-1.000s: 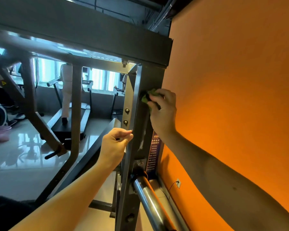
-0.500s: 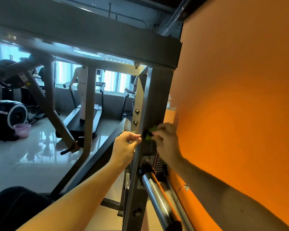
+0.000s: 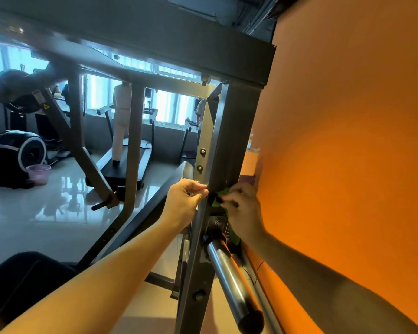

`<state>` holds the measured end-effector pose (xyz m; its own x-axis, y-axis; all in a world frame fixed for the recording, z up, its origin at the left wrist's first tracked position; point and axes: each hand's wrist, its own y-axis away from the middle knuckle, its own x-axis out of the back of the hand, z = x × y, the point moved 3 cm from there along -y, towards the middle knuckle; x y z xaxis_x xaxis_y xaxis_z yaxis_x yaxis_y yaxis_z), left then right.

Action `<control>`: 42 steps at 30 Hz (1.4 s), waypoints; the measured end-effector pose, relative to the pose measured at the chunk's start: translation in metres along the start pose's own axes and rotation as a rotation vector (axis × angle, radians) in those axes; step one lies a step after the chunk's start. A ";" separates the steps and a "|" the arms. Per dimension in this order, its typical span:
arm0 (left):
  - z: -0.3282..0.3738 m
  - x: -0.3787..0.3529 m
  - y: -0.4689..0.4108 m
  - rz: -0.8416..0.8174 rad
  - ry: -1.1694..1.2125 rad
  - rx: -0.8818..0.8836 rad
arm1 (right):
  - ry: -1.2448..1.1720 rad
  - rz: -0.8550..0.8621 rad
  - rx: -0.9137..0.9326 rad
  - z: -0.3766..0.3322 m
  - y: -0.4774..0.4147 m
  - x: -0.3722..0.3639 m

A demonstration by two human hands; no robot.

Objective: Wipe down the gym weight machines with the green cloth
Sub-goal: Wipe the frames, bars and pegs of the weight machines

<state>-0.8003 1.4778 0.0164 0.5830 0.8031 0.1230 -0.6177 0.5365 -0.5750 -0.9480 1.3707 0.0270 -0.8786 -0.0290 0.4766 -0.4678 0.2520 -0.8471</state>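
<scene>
The right hand (image 3: 241,208) holds a crumpled green cloth (image 3: 221,196) against the weight machine's grey steel upright post (image 3: 227,141).
The cloth sits just off frame centre toward 5 o'clock, bunched under the right hand's curled fingers and touching the post. At its 9 o'clock the left hand (image 3: 184,203) curls its fingers at the post's edge; whether it grips cannot be told. A shiny chrome bar sleeve (image 3: 229,280) juts out at 6 o'clock, and a flat orange wall (image 3: 348,141) fills 3 o'clock.
</scene>
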 end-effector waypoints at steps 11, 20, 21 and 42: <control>-0.003 0.001 -0.003 -0.018 0.003 -0.031 | -0.017 0.212 0.092 -0.025 -0.057 0.013; 0.014 0.005 0.002 -0.042 -0.096 -0.002 | 0.033 -0.002 -0.217 0.003 0.010 0.026; 0.015 0.006 0.002 -0.046 -0.115 -0.001 | 0.026 0.018 -0.238 -0.003 0.002 0.035; 0.009 0.008 -0.015 -0.109 -0.141 -0.001 | 0.026 0.504 -0.146 -0.055 -0.072 0.010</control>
<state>-0.7911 1.4785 0.0337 0.5669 0.7684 0.2969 -0.5542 0.6224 -0.5527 -0.9178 1.4053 0.1054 -0.9877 0.1542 0.0252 0.0325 0.3607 -0.9321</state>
